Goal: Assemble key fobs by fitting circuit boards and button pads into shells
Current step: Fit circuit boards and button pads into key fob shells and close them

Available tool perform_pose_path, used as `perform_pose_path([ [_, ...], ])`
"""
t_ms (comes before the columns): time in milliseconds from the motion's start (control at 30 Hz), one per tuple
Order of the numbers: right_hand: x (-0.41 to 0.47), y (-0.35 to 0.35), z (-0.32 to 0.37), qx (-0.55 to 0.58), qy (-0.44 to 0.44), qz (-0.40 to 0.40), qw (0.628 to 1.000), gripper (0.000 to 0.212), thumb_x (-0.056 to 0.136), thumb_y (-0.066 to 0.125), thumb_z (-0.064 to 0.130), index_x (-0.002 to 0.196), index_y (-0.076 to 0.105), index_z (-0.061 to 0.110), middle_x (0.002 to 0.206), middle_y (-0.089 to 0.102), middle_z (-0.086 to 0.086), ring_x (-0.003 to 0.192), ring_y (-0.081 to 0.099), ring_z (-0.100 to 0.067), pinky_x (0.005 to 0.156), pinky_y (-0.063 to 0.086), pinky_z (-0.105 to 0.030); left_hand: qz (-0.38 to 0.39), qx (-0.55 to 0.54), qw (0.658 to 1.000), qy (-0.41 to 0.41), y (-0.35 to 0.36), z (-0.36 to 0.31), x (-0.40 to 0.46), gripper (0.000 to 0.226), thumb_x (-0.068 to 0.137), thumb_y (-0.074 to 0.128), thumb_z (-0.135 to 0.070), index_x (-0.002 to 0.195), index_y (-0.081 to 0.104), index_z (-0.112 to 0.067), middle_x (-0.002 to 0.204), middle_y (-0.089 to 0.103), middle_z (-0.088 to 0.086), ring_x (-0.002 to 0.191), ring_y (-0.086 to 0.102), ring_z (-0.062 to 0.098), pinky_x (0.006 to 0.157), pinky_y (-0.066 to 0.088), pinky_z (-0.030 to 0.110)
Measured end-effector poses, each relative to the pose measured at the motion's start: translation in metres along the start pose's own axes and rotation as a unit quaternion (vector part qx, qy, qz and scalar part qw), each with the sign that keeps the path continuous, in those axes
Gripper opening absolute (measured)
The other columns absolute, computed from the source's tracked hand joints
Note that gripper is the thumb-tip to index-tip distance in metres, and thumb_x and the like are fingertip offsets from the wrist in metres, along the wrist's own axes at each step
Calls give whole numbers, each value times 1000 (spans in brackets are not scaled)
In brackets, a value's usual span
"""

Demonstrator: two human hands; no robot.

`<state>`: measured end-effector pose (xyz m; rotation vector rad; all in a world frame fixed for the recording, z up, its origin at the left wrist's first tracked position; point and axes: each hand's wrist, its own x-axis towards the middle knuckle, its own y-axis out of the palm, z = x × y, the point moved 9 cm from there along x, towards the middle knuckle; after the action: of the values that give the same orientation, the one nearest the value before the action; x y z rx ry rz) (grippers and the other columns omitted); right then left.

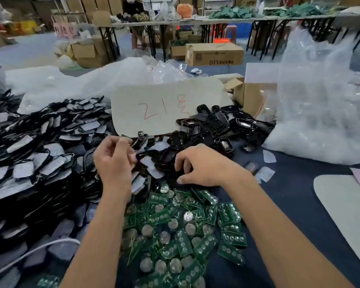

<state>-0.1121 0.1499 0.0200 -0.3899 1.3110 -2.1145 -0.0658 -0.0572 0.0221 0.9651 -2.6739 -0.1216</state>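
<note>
— Why is the left hand (pixel 114 161) raised above the pile?

— A dark shell (pixel 147 153) seems to be pinched at its near end by the curled fingers, so that it is kept clear of the loose parts while another piece is fetched. The grip itself is partly hidden behind the knuckles.

— And the right hand (pixel 204 166)?

— It is lowered, palm down, onto the black shells (pixel 208 123) in the middle of the table (pixel 299 194); the fingers are bent into the heap. Whether a piece is already gripped cannot be told, since the fingertips are buried.

— Where are the other parts kept?

— The green circuit boards (pixel 181 231) are heaped just below the wrists, within easy reach, and the film-covered pieces (pixel 40 154) are stacked at the left, presumably so each kind can be picked without sorting.

— How is the held shell lying?

— Its long axis is judged to run roughly left to right, with the free end pointed towards the right hand. Which face is turned up cannot be made out.
</note>
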Motion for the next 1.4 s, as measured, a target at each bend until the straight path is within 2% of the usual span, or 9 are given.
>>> perform_pose_path([
  [100,17,12,3,-32,0,31,999,40,77,89,46,106,71,25,90,65,9,82,63,-14,73,55,-32,59,-8,998,-11,16,15,-2,16,95,61,-7,79,61,-6,56,57,-4,43,46,13,40,32,22],
  [200,25,13,-3,-27,-15,33,999,26,78,89,42,92,72,27,82,63,13,72,58,-4,65,46,-26,137,-24,990,-12,46,19,-9,18,92,61,-17,82,61,-2,60,59,0,45,50,16,39,35,22],
  [333,28,-1,-21,102,-17,-49,993,20,84,87,31,75,70,24,59,59,13,52,51,-3,55,40,-19,224,54,972,40,73,12,-10,12,93,63,-21,90,69,-11,69,63,-3,52,51,14,47,39,24],
  [467,27,-5,-38,247,9,-119,962,24,84,87,27,87,63,25,57,54,11,48,51,-10,51,47,-31,239,143,959,49,83,23,-12,8,91,74,-24,99,73,-26,82,68,-5,58,56,12,57,46,29],
  [633,25,-9,-42,277,1,-132,952,28,82,87,26,94,63,20,70,62,-4,50,61,-21,42,53,-31,247,152,957,34,89,30,-12,15,91,75,-7,95,76,-22,74,68,0,50,64,14,47,50,23],
  [833,20,-22,-33,146,23,-166,975,35,76,89,46,81,63,23,67,64,6,56,56,-4,51,44,-17,190,152,970,14,79,32,-7,23,95,63,-3,98,73,-23,79,64,10,44,62,20,46,49,24],
  [1067,11,20,-11,105,45,116,987,21,80,90,32,89,73,22,66,72,4,53,69,-13,45,50,-17,134,100,986,-5,65,32,1,23,95,63,-2,90,74,-22,83,68,10,54,69,20,50,54,24],
  [1200,12,22,3,-31,14,122,992,33,73,92,39,99,73,35,62,58,20,56,53,2,52,36,-17,166,93,982,-19,72,36,-2,15,93,66,-3,91,70,-17,89,72,9,59,74,25,56,60,33],
  [1400,4,20,-1,23,-5,164,986,21,77,91,28,84,72,24,65,66,12,54,58,-1,51,40,-11,192,13,978,-84,79,46,-9,23,92,59,11,92,57,-12,93,74,16,73,77,33,64,62,31],
])
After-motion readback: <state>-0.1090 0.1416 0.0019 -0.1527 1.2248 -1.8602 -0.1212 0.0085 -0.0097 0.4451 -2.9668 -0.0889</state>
